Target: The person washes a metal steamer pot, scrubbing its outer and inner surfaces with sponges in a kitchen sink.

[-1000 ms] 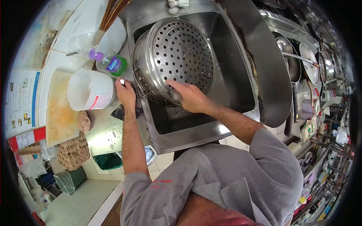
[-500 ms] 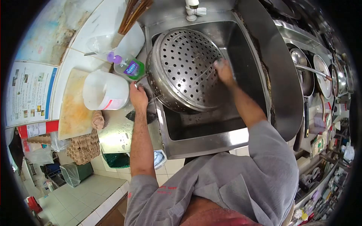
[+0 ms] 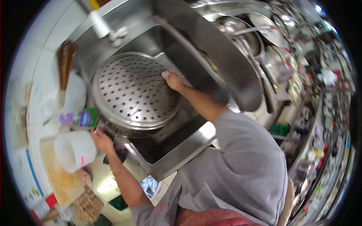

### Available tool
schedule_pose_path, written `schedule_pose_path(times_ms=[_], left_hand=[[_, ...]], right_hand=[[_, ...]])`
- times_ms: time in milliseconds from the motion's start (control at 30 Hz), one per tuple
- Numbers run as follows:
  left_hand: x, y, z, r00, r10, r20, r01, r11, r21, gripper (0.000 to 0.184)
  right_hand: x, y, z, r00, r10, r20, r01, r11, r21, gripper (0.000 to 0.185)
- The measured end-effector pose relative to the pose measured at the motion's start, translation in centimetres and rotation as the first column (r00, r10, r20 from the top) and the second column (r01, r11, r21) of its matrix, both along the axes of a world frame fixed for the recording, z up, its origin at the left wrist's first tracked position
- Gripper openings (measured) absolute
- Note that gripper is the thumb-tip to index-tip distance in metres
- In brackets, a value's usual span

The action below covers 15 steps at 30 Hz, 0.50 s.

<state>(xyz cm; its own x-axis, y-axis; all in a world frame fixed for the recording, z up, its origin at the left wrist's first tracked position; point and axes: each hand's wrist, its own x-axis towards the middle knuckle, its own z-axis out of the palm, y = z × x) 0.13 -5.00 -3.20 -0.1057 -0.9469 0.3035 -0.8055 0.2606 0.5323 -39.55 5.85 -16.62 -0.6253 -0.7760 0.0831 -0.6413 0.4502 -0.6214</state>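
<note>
A large perforated metal pot [image 3: 132,88] lies in the sink, its round holed base facing up and tilted. At its right rim my right hand [image 3: 173,81] is closed around something small and greyish, pressed to the metal; its shape is blurred. My left hand [image 3: 101,139] is closed at the pot's left edge, around what looks like its thin wire handle, mostly hidden by the fingers. Just above that hand lies a bottle of green soap [image 3: 86,118] with a purple pump. A white plastic tub [image 3: 75,151] stands left of the hand.
The tap [image 3: 118,35] is at the sink's back wall. A stick brush [image 3: 65,67] stands at the left. Below the tub are a stained cutting board [image 3: 60,177] and egg cartons [image 3: 87,205]. Pans and a ladle [image 3: 235,26] sit at the upper right.
My right hand has swept from the pot's near edge across its holed base to the right rim. My left hand stays at the pot's left edge. The whole view has turned and shifted.
</note>
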Motion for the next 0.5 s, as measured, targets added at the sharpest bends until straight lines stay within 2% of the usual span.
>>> schedule_pose_path(times_ms=[33,100,133,167,200,233,267,333,400,433,467,500], left_hand=[[0.7,-0.3,-0.5,1.0,-0.006,0.029,0.006,1.0,-0.012,0.038],[0.1,-0.1,-0.1,0.999,0.001,0.033,-0.001,1.0,-0.006,0.039],[-0.1,0.1,0.7,1.0,0.004,0.028,-0.005,1.0,0.029,0.04],[-0.3,0.4,1.0,1.0,0.006,-0.01,-0.005,0.999,0.051,0.041],[-0.3,0.4,1.1,0.999,0.009,-0.046,-0.006,0.997,0.072,0.041],[-0.2,0.4,1.0,0.998,-0.007,-0.058,0.011,0.997,0.071,0.042],[0.0,0.2,0.9,0.998,-0.015,-0.067,0.019,0.998,0.066,0.043],[0.3,-0.2,0.4,0.998,-0.035,-0.047,0.038,0.998,0.055,0.043],[0.4,-0.4,0.2,1.0,0.011,-0.014,-0.01,0.997,0.079,0.042],[0.3,-0.4,0.0,1.0,0.007,-0.017,-0.005,0.997,0.075,0.042],[0.3,-0.5,-0.1,1.0,0.008,-0.013,-0.007,0.998,0.062,0.042],[0.5,-0.7,-0.2,1.0,0.014,-0.009,-0.014,0.999,0.049,0.042]], right_hand=[[0.3,-1.3,-0.2,0.972,-0.131,0.197,0.105,0.985,0.134,0.036],[3.2,-3.4,5.6,0.967,0.113,0.23,-0.148,0.979,0.142,0.026],[7.5,-2.7,11.0,0.982,0.177,0.063,-0.18,0.983,0.037,0.019],[10.6,-1.9,15.1,0.942,0.328,0.064,-0.31,0.93,-0.198,0.023],[13.1,-1.1,18.6,0.826,0.51,-0.242,-0.558,0.799,-0.222,0.027],[15.7,-0.3,23.2,0.771,0.535,0.345,-0.493,0.845,-0.209,0.028],[17.2,0.8,20.3,0.871,0.326,-0.367,-0.491,0.581,-0.65,0.03],[13.5,0.1,21.4,0.812,0.583,0.033,-0.535,0.766,-0.357,0.032],[6.5,-2.8,12.7,0.861,0.506,-0.04,-0.507,0.862,-0.003,0.034],[4.1,-2.7,9.0,0.969,0.148,0.196,-0.155,0.988,0.02,0.037],[3.0,-2.9,7.1,0.886,-0.232,0.401,0.2,0.972,0.122,0.041],[4.2,-3.0,7.9,0.887,-0.227,0.402,0.197,0.974,0.115,0.041]])
